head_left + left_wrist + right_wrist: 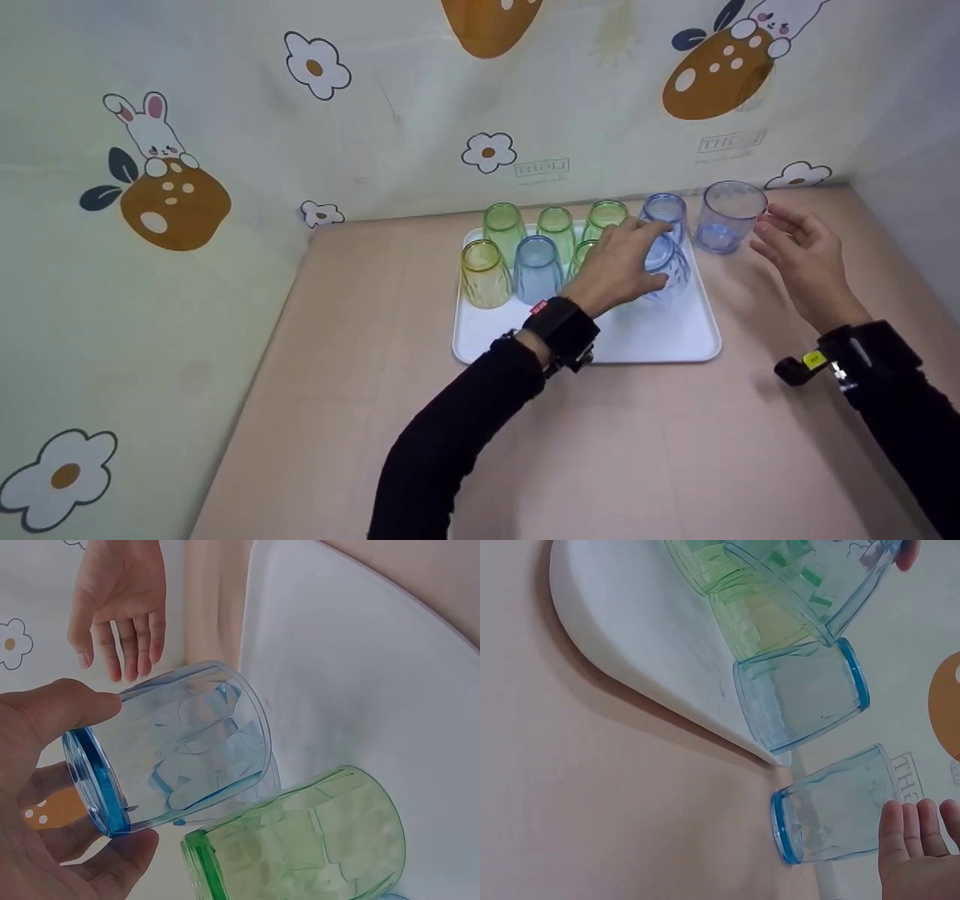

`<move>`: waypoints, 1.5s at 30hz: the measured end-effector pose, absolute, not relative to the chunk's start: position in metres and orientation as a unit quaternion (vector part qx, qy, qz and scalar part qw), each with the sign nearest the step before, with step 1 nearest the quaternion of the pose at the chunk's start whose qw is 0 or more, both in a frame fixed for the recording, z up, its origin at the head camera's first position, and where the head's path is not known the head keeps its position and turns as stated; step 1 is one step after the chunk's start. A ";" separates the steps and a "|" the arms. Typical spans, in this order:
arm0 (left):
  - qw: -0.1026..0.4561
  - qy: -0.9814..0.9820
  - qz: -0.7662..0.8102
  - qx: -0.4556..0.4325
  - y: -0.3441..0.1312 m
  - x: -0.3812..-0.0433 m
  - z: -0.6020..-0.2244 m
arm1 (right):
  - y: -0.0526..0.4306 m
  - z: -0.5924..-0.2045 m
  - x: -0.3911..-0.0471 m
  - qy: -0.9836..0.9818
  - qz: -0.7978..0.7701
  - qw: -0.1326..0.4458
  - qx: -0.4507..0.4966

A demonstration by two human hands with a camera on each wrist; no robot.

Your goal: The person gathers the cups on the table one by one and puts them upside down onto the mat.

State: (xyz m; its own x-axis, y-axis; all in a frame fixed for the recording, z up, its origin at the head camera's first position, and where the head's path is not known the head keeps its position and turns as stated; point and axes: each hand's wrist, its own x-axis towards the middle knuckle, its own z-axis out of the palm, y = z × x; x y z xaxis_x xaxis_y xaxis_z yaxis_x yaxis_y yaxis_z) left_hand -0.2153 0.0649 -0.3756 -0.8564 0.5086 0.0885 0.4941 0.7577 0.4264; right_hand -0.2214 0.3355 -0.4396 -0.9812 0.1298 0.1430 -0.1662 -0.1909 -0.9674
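My left hand point(619, 259) grips a light blue glass point(667, 270) by its base, mouth down, over the front right of the white tray point(645, 345). In the left wrist view, thumb and fingers curl round the thick blue base of that glass point(187, 742), next to a green glass point(300, 840). Off the tray's right edge, another pale blue glass point(731, 214) stands upright on the table. Beside it is my right hand point(806, 262), fingers extended. The right wrist view has these fingertips point(892, 825) right at the rim of the upright glass point(836, 806).
Upside-down glasses stand on the tray in two rows: a yellow one point(486, 277), a blue one point(538, 270), several green ones including one at the back left point(504, 225), and a blue one point(665, 206) at the back right. A patterned wall covering point(405, 150) rises behind the table point(360, 360).
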 end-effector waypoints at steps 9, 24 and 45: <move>0.012 0.949 0.176 0.262 0.076 -0.219 -0.379 | 0.335 -0.438 -0.220 -0.716 0.686 0.125 0.028; 0.020 0.958 0.139 0.251 0.084 -0.222 -0.389 | 0.338 -0.437 -0.222 -0.833 0.535 0.138 0.018; 0.005 0.962 0.099 0.254 0.092 -0.224 -0.403 | 0.343 -0.433 -0.236 -0.853 0.507 0.124 0.007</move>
